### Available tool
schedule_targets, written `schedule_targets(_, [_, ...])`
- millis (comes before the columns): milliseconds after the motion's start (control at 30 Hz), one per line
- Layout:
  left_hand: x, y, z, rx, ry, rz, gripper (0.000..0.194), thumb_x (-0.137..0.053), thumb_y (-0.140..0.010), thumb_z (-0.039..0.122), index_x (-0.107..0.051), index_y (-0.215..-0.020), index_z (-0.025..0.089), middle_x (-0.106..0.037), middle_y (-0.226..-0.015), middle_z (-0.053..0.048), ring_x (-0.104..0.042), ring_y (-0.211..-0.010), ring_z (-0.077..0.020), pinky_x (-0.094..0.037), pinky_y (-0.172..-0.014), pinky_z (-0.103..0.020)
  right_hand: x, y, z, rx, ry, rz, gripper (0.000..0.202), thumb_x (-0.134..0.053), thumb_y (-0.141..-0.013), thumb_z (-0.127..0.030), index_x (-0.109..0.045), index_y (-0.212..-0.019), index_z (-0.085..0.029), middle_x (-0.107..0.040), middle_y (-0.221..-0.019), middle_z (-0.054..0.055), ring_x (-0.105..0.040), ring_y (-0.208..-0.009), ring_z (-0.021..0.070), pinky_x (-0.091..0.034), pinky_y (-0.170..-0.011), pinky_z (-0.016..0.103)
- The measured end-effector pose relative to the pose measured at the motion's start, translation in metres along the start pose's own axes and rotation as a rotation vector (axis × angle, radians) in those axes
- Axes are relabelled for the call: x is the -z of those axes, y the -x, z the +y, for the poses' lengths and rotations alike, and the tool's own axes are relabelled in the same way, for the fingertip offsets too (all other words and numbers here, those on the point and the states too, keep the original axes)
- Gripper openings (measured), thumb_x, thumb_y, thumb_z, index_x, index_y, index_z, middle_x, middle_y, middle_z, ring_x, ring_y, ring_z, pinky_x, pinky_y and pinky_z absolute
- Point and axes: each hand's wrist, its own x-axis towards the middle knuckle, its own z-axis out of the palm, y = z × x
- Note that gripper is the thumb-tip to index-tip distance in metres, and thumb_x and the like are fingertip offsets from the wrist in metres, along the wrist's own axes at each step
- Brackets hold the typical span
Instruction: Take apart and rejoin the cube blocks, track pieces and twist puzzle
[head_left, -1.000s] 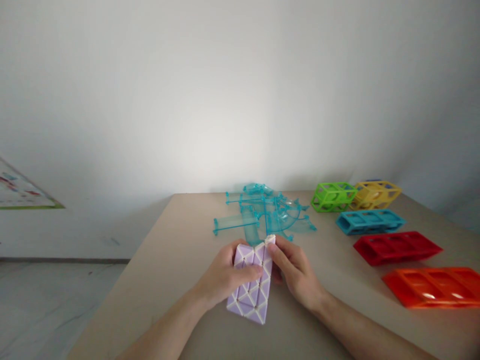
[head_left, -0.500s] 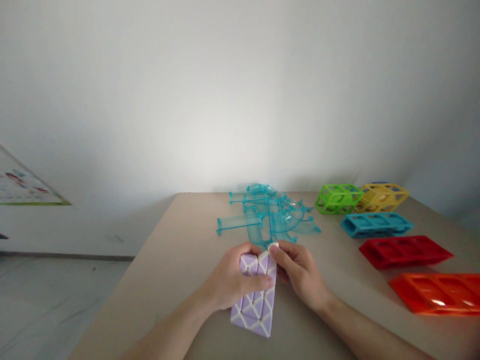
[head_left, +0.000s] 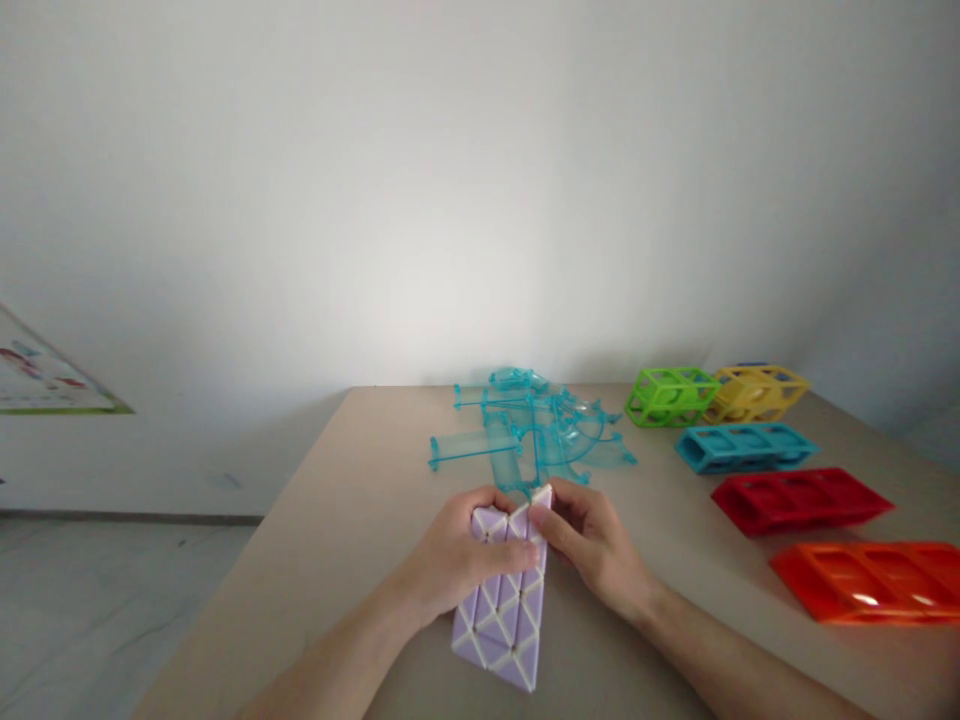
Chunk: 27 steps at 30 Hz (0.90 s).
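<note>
So the wall [head_left: 300, 150] takes up most of the view, with the table [head_left: 360, 480] pushed up to it and a bit of floor [head_left: 112, 600] down on the left. None of that has changed from half a second back, except everything sits a hair further left, like the head turned slightly. The poster [head_left: 45, 375] on the left slid along with it.

The clear teal pieces [head_left: 559, 440] are lying in a loose heap at the far side, same arrangement as before. Down the right side it's the orange block [head_left: 870, 580] nearest, then red block [head_left: 802, 500], blue block [head_left: 746, 447], and yellow block [head_left: 757, 393] beside green block [head_left: 673, 397] at the back. Nobody's touched those.

Hands are where the action is. Left hand [head_left: 461, 560] has its fingers clamped on the purple panel [head_left: 506, 625], thumb lying across the face almost to the right edge; a second ago it only reached partway. Right hand [head_left: 596, 550] is pinching the top right corner, but its thumb now sits a bit lower, so more of the pale tip pokes out above it.

The panel's held over the near part of the table, nearer than the teal stuff, and its bottom corner hangs lower in view than before.
</note>
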Motion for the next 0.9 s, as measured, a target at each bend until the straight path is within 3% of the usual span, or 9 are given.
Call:
schedule_targets(167, [0.001,-0.001,-0.002,-0.003,-0.004,0.023,0.039,-0.084,-0.061,0.033,-0.057,-0.083,0.016,-0.057,-0.061,0.005,-0.051,-0.052,-0.0072,-0.041,-0.050,-0.018,0.001,-0.001,0.001,-0.059,-0.026,-0.011,0.041,-0.059,-0.085,-0.053,-0.053,-0.067,-0.017,-0.042,-0.051,-0.006,-0.036,-0.044,0.0076,-0.023,-0.041,0.021])
schedule_targets(600, [0.004,-0.001,0.001,-0.050,0.057,-0.080,0.042,-0.085,-0.060,0.034,-0.056,-0.084,0.015,-0.059,-0.063,0.004,-0.052,-0.052,-0.0073,-0.040,-0.049,-0.018,0.001,-0.005,0.014,-0.168,-0.530,-0.165,0.040,-0.068,-0.081,-0.048,-0.051,-0.063,-0.016,-0.040,-0.050,-0.007,-0.034,-0.036,0.0037,-0.018,-0.035,0.019])
schedule_targets(767, [0.003,-0.001,0.000,-0.044,0.044,-0.064,0.042,-0.085,-0.060,0.034,-0.056,-0.084,0.015,-0.058,-0.063,0.005,-0.051,-0.052,-0.0073,-0.041,-0.050,-0.018,0.000,-0.003,0.012,-0.142,-0.489,-0.163,0.041,-0.066,-0.081,-0.052,-0.051,-0.065,-0.017,-0.041,-0.049,-0.007,-0.033,-0.036,0.0044,-0.016,-0.035,0.020])
schedule_targets(900, [0.004,-0.002,0.000,0.002,0.006,-0.035,0.040,-0.084,-0.060,0.033,-0.057,-0.084,0.017,-0.059,-0.064,0.004,-0.052,-0.054,-0.0083,-0.042,-0.051,-0.019,0.002,-0.002,0.009,-0.084,-0.224,-0.107,0.044,-0.061,-0.084,-0.056,-0.053,-0.068,-0.017,-0.043,-0.050,-0.006,-0.036,-0.041,0.0060,-0.021,-0.039,0.021])
